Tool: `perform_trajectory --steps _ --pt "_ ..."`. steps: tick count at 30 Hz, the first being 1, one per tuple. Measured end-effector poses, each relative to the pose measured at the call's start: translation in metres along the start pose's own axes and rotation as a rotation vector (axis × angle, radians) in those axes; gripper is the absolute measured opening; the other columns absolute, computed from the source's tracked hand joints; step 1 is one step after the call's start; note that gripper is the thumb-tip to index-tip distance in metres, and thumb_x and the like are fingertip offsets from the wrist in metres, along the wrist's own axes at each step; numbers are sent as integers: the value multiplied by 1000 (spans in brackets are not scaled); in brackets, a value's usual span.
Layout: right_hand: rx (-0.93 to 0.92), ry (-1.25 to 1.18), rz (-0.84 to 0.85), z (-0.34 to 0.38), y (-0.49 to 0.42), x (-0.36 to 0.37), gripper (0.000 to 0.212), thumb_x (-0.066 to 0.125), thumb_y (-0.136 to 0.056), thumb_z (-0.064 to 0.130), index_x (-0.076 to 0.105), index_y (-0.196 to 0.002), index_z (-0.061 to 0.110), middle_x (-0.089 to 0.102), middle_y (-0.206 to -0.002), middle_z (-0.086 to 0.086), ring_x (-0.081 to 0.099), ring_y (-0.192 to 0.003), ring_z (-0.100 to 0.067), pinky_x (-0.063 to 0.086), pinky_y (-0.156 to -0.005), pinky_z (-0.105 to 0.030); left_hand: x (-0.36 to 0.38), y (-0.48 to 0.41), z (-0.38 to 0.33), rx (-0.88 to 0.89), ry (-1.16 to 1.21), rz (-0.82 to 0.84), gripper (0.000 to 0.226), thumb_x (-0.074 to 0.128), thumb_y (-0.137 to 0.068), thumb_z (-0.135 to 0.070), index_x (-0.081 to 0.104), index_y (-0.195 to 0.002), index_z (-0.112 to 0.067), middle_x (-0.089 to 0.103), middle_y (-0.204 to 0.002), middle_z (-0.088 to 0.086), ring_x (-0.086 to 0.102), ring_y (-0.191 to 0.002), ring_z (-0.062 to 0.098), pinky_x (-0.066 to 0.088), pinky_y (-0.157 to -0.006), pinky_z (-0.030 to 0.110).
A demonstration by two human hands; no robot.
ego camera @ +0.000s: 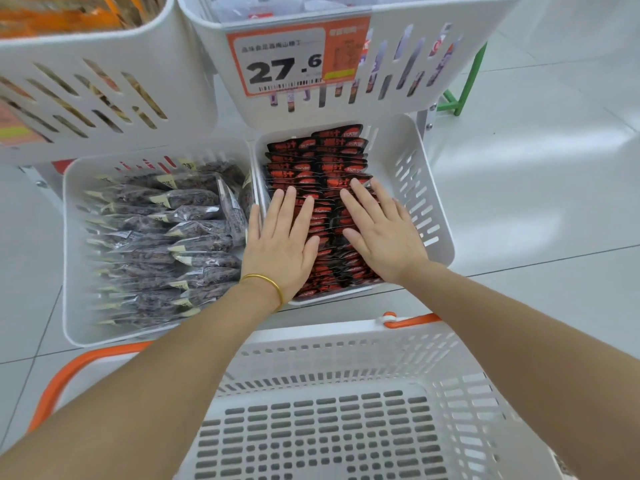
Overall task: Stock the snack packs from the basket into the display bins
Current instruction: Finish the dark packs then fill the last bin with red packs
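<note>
Both hands lie flat and open on the rows of red-and-black snack packs [332, 157], fingers straight and slightly spread, gripping nothing. The left hand [280, 244], with a gold bangle [266, 282] at its wrist, presses on the left side of the packs. Its little finger is close to the bin's left wall. The right hand [381, 233] presses on the right side. The packs stand on edge in two tight columns filling the lower right display bin [426, 188], a white slotted tub. Just beside it on the left, a second white bin [74, 237] holds clear bags of dark dried fruit [180, 230], stacked in overlapping rows. Above them hang two more white bins: the middle one [388, 26] carries an orange price tag [287, 60] reading 27.6, and the left one [104, 46] holds orange packets. Nearest the person, under both forearms, sits the white shopping basket [346, 362] with orange handles [65, 379], its perforated bottom showing. Everything stands on a pale tiled floor [536, 168].
</note>
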State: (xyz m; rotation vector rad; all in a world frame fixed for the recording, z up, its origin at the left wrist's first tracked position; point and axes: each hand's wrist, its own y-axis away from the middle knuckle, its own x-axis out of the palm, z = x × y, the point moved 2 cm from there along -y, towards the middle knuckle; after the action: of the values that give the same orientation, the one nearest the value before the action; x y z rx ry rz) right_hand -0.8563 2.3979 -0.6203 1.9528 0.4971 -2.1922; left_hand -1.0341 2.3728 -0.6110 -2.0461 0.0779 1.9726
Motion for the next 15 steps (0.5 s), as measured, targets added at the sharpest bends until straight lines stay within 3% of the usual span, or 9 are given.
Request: perform_trajectory --steps 7,12,15 --pt "0 2 -14 1 1 1 65 8 -94 52 14 -151 23 11 -159 1 4 -147 -25 16 -115 -46 5 5 -3 -6 -95 59 70 -14 -85 -48 -7 -150 -23 -13 -157 9 -15 -145 23 -7 -117 48" --pt "2 5 -17 0 0 3 63 8 -94 51 10 -152 24 8 -160 2 2 -147 -24 16 -115 -46 5 4 -3 73 -110 -20 66 0 -94 -55 23 -148 -25 16 -156 15 13 -145 30 11 -114 53" --pt "5 4 -18 0 0 3 63 7 -94 51 9 -152 24 7 -160 3 1 -147 -24 16 -115 -46 4 6 -3 123 -176 20 67 -5 -91 -58 12 -149 -29 8 -157 13 5 -146 29 4 -115 52"
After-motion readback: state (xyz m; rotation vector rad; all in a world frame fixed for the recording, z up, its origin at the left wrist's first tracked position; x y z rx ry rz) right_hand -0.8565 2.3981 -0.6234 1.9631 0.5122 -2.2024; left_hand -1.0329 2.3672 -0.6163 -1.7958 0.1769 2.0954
